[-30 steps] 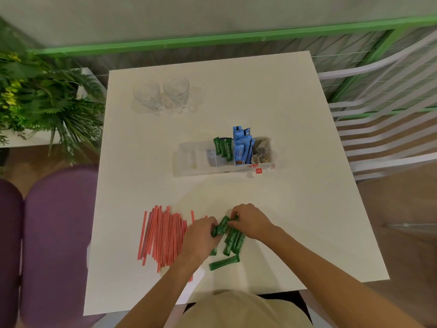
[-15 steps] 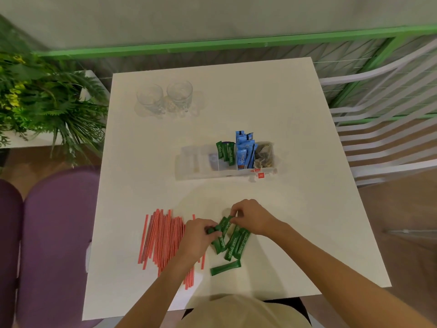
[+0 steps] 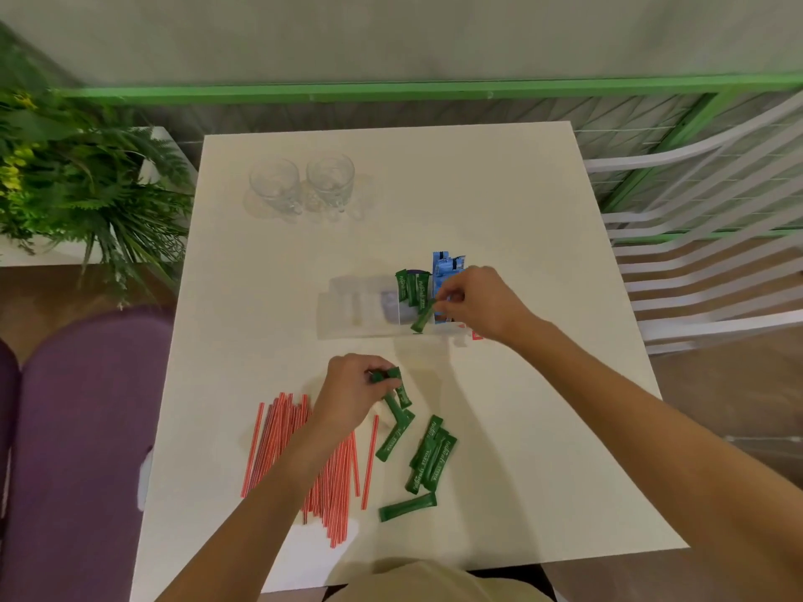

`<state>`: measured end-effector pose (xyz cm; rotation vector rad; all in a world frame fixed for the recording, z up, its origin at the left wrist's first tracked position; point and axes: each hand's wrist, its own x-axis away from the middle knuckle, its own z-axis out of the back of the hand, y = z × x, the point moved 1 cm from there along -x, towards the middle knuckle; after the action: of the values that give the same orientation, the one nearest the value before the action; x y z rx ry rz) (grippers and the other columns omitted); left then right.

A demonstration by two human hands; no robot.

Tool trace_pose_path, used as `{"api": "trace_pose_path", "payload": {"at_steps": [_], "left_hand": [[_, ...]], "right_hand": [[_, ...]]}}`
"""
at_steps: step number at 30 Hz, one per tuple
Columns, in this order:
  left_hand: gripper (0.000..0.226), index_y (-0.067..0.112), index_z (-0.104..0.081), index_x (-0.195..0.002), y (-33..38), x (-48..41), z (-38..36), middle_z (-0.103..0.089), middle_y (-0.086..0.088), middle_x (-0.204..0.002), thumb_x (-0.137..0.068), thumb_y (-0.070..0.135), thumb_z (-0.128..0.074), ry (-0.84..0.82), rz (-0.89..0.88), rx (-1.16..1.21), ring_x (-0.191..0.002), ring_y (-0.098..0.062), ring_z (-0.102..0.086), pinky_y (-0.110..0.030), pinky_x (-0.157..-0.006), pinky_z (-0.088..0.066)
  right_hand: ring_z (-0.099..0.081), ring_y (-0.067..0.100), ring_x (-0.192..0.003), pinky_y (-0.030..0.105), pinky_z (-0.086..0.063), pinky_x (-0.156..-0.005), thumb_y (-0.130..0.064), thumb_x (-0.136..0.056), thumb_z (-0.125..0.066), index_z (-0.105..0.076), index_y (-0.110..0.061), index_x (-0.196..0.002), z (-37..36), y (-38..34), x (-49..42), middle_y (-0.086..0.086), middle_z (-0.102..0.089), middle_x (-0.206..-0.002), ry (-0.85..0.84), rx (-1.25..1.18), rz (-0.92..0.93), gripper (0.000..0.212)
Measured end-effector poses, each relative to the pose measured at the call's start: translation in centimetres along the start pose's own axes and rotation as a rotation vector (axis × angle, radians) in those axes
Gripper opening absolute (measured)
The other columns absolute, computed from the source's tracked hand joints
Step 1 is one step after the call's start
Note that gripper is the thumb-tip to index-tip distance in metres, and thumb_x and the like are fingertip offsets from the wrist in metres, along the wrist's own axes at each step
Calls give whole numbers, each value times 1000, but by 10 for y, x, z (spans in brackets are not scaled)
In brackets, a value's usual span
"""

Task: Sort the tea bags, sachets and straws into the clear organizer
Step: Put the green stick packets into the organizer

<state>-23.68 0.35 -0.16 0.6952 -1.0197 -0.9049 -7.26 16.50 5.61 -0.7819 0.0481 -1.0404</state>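
Now, near the table's [image 3: 499,202] front-left edge lie the red straws [image 3: 282,449]. My left hand [image 3: 350,395] pinches green sachets [image 3: 393,399] just beside them; more loose sachets [image 3: 432,454] lie toward the front edge. At the table's middle, my right hand [image 3: 476,304] holds one green sachet [image 3: 423,315] tilted over the clear organizer [image 3: 360,310].

Café seating: white table [image 3: 499,202], glass mugs [image 3: 300,184], purple chairs [image 3: 82,427], plants [image 3: 74,176].
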Motion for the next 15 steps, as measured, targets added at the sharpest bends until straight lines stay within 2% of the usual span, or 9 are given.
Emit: {"api": "trace_pose_path", "payload": {"at_steps": [4,7,13,15], "left_hand": [[18,17,-76,-83,13,-17,7,-73,-9,-78,-74,2,-80,3,-50,10,-72,-27,-72,-44,-75,-60],[21,21,-72,-80,25,-30,13,-72,-12,-78,-75,2,-79,23,-86,17,-71,-30,-71,-45,-72,-61],[15,9,-74,-88,45,-62,24,-71,-13,-79,-75,2,-79,64,-145,-28,-72,-33,-70,-44,-70,-61],[14,7,-75,-90,51,-73,27,-71,-12,-80,-76,3,-77,74,-170,-67,-73,-33,-69,-42,-68,-61]], "right_hand": [[-60,19,-72,33,-53,-70,-21,-88,-68,-76,-12,-94,11,-12,-22,4,-67,-81,43,107,34,14],[-63,20,-76,29,-49,-65,-19,-88,-67,-76,-13,-91,11,-16,-33,5,-70,-86,56,151,27,12],[-61,19,-79,29,-47,-64,-22,-86,-67,-75,-20,-91,-5,-18,-44,2,-69,-93,4,280,-28,10],[-63,21,-80,31,-51,-65,-21,-87,-66,-75,-20,-92,-9,-19,-46,3,-69,-94,-11,305,-39,11]]}}
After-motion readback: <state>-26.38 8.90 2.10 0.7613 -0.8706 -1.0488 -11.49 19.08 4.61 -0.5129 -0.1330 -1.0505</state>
